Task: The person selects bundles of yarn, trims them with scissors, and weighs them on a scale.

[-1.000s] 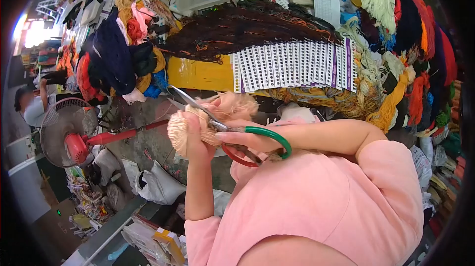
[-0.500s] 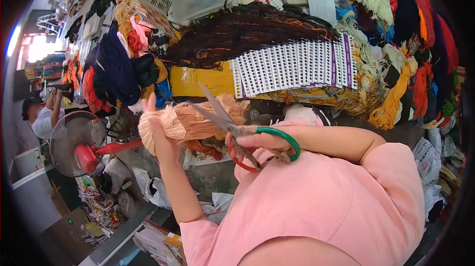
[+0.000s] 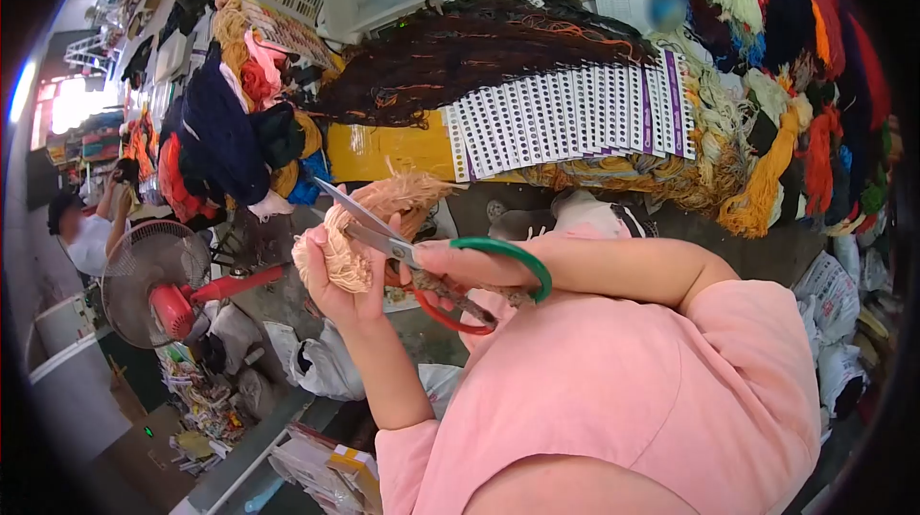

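Observation:
My left hand [image 3: 340,299] is closed around the looped end of a peach-coloured thread skein [image 3: 347,261], whose loose strands fan out away from me to the right. In my right hand [image 3: 460,266] is a pair of scissors [image 3: 388,241] with one green and one red handle loop. Their blades are parted and lie against the skein, close to my left fingers. Whether any strands sit between the blades, I cannot make out.
Across the table lie dark brown threads [image 3: 479,55], a fanned row of punched white cards [image 3: 575,122] and a yellow board [image 3: 388,153]. Coloured skeins hang at both sides. A red floor fan [image 3: 172,309] stands at left, near another person [image 3: 91,228].
The skein has been turned and lowered in my left hand, bunching its loop. The scissors have moved left, their blades now at the skein. The person at left has shifted slightly.

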Motion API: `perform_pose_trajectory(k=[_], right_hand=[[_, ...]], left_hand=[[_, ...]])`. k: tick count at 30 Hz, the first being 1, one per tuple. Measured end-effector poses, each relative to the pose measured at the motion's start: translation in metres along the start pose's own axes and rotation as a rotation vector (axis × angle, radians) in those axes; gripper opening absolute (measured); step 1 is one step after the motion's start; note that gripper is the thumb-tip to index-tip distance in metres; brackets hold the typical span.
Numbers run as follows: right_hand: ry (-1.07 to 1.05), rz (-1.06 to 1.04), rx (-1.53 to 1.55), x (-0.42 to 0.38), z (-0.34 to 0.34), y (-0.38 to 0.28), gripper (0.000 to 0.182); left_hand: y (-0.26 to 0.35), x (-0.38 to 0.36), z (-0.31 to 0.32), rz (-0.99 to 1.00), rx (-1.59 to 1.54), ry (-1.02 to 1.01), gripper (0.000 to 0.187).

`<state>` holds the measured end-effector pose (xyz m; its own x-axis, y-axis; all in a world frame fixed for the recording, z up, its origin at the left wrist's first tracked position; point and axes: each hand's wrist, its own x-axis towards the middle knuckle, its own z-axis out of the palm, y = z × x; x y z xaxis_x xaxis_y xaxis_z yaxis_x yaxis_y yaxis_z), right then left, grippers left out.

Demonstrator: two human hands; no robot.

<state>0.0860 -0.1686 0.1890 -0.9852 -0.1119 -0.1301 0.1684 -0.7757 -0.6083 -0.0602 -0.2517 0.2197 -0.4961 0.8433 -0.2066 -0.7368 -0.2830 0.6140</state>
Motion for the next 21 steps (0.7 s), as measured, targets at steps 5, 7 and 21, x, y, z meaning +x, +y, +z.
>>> perform_pose_trajectory(k=[5,7,21], right_hand=[[0.084,0.158,-0.435,-0.014,0.009,-0.011,0.044],[0.22,0.14,-0.418,-0.015,0.016,-0.021,0.045],[0.471,-0.067,0.006,-0.024,-0.006,-0.016,0.032]], left_hand=[[-0.02,0.007,-0.01,0.131,-0.069,0.046,0.02],[-0.033,0.004,-0.004,0.134,0.109,0.116,0.02],[-0.042,0.004,-0.006,-0.108,-0.216,-0.02,0.03]])
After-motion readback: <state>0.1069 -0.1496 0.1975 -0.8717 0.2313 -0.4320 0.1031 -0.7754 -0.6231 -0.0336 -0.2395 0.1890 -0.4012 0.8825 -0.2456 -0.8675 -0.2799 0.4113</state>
